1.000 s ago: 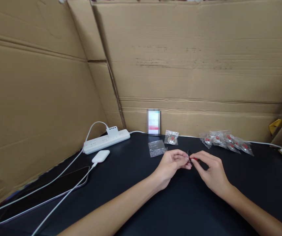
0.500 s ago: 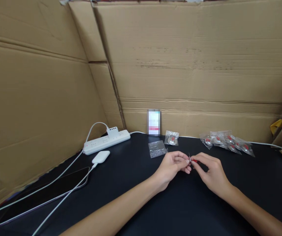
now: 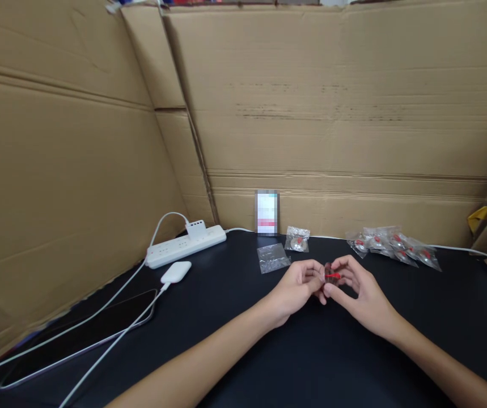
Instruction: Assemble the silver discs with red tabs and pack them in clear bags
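In front of me, above the black table, my left hand (image 3: 297, 287) pinches a small shiny disc (image 3: 327, 274) with a red cord (image 3: 334, 276) at its middle. From the other side my right hand (image 3: 360, 294) curls its thumb and fingers around the disc's edge. Fingers hide part of the disc, so its exact kind does not show. Just beyond my left hand lies a flat clear plastic bag (image 3: 273, 258). Behind it, a clear packet (image 3: 297, 240) contains a similar round piece with red on it.
Several similar packets (image 3: 392, 246) are heaped at the back right. A phone with a lit screen (image 3: 267, 213) leans on the cardboard wall (image 3: 332, 124). To the left are a power strip (image 3: 186, 247), a white charger (image 3: 176, 272), cables and a dark tablet-like device (image 3: 81, 337).
The disc has turned from edge-on so that its face and red cord show more. My right fingers have shifted from pinching the red part to spreading around the disc.
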`<control>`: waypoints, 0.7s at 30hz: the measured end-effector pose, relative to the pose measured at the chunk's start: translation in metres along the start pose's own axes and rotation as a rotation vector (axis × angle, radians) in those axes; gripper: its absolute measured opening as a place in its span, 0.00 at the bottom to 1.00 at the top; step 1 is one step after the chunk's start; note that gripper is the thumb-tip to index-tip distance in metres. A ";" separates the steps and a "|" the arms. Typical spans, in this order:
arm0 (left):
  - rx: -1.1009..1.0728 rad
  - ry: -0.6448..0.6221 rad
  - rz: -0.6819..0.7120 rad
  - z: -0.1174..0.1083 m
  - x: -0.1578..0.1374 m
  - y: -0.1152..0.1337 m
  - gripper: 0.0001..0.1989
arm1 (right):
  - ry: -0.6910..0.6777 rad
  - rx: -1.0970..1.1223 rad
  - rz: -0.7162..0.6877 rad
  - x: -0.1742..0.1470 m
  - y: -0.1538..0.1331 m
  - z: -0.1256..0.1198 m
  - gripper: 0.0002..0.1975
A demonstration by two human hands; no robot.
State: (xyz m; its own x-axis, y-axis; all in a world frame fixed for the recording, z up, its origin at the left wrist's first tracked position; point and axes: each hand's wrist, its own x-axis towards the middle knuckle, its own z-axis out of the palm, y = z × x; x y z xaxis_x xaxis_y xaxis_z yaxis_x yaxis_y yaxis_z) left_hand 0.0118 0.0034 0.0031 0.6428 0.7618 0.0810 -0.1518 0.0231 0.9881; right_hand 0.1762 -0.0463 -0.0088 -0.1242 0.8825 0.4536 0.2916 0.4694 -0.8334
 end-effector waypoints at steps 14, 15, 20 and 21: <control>0.491 0.083 0.197 -0.016 0.005 -0.006 0.03 | -0.174 0.597 0.332 0.000 -0.023 0.004 0.16; 0.522 0.091 0.205 -0.016 0.005 -0.006 0.03 | -0.189 0.613 0.343 0.000 -0.022 0.004 0.17; 0.687 0.152 0.265 -0.019 0.003 0.006 0.06 | -0.119 0.665 0.378 0.004 -0.011 -0.003 0.17; 0.759 0.180 0.290 -0.021 0.002 0.009 0.07 | -0.076 0.677 0.388 0.005 -0.009 -0.005 0.17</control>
State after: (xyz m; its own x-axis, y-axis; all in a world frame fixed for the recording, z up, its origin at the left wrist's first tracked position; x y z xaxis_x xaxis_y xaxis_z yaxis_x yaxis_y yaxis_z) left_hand -0.0036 0.0185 0.0091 0.5164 0.7638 0.3873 0.2963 -0.5837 0.7560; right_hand 0.1775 -0.0462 0.0020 -0.2038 0.9751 0.0877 -0.3110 0.0205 -0.9502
